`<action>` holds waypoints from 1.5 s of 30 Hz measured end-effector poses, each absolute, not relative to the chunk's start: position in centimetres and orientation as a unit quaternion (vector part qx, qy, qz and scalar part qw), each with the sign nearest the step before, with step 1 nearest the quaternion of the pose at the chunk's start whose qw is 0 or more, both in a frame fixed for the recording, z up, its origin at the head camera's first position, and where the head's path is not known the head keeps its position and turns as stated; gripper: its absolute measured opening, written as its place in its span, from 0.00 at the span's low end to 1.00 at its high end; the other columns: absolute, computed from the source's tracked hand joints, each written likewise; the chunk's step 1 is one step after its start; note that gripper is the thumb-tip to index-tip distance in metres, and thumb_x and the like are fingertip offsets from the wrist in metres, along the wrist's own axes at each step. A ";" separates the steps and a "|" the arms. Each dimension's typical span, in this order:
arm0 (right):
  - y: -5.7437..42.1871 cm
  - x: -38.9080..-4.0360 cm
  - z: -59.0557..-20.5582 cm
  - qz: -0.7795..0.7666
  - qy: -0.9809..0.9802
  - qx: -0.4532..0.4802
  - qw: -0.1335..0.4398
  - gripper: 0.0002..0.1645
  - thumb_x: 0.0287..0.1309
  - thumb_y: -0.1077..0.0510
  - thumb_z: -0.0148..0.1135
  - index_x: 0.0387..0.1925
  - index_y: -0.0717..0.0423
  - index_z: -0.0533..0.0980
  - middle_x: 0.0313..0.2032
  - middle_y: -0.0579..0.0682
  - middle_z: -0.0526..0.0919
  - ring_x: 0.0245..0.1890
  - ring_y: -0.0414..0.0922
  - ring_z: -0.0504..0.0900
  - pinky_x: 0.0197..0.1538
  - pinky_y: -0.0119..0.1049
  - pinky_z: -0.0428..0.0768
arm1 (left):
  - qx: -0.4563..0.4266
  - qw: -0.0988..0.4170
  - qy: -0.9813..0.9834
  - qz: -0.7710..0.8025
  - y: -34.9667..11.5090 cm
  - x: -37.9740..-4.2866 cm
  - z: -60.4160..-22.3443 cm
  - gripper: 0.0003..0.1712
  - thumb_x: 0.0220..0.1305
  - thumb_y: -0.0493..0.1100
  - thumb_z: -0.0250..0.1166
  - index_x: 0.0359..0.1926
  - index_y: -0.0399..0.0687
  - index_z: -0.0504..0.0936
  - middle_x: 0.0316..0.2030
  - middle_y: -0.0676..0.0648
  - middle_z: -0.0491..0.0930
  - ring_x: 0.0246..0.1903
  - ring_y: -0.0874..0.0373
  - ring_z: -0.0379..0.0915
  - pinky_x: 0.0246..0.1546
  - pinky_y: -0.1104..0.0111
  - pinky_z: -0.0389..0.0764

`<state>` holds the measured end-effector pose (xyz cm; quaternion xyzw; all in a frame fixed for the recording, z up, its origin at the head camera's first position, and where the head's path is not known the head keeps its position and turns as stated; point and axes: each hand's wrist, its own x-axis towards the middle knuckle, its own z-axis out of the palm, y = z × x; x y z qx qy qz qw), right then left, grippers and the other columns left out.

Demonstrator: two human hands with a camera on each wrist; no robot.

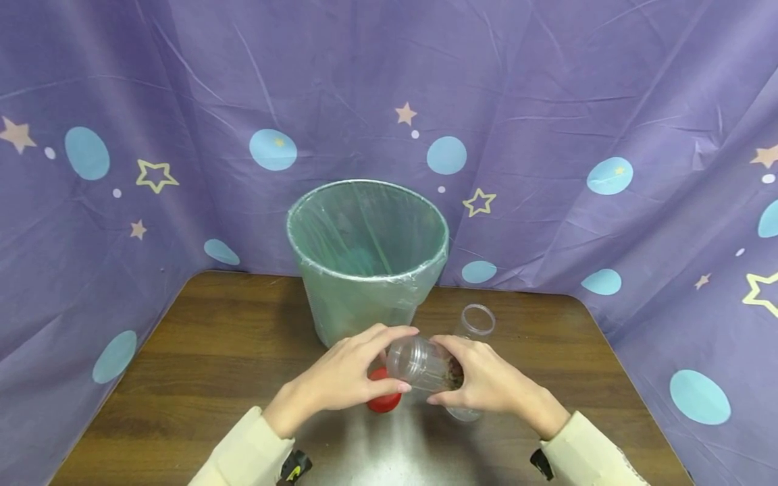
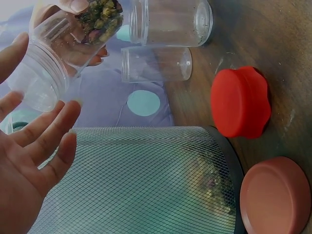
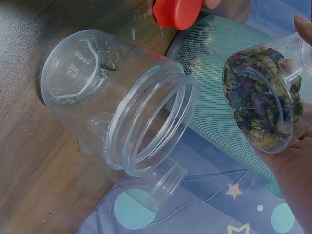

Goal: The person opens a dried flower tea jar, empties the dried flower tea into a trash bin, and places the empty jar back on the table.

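Note:
My right hand [image 1: 486, 378] grips a clear plastic jar [image 2: 73, 36] around its lower part. Dried flower buds [image 3: 261, 97] fill the base end of this jar, which is tilted with its mouth end toward my left hand [image 1: 340, 374]. Thumb and fingers of the left hand sit around the ringed mouth end, fingertips at its rim. Below the hands, a red scalloped lid [image 2: 239, 102] and a pinkish-red lid [image 2: 275, 195] lie on the wooden table [image 1: 213, 378]. A large clear jar [image 3: 97, 92] without a lid stands under the right hand, with crumbs at its bottom.
A green mesh bin [image 1: 365, 297] with a clear liner stands behind the hands; dried bits [image 2: 212, 187] show through its lower mesh. Another clear jar [image 2: 158, 63] is beside the large one. A purple patterned curtain [image 1: 535, 135] surrounds the table.

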<state>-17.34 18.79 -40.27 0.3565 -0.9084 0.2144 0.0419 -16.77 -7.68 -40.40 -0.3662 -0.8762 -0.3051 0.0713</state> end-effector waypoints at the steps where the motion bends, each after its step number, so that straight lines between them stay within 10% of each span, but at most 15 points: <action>1: 18.8 -17.3 -40.2 0.215 -0.908 0.357 0.043 0.45 0.41 0.39 0.78 0.59 0.55 0.72 0.48 0.44 0.84 0.45 0.36 0.82 0.48 0.36 0.83 | -0.365 0.075 -0.877 -0.304 -7.6 -16.8 -40.4 0.42 0.57 0.65 0.68 0.70 0.68 0.65 0.46 0.61 0.77 0.35 0.70 0.72 0.39 0.72 0.78; 45: 21.0 -17.8 -39.1 0.237 -0.918 0.308 0.081 0.45 0.35 0.41 0.81 0.58 0.48 0.74 0.44 0.40 0.84 0.38 0.32 0.81 0.42 0.32 0.82 | -0.316 0.081 -0.893 -0.311 -8.3 -17.1 -39.7 0.40 0.61 0.69 0.62 0.71 0.65 0.64 0.51 0.61 0.79 0.40 0.68 0.77 0.43 0.68 0.79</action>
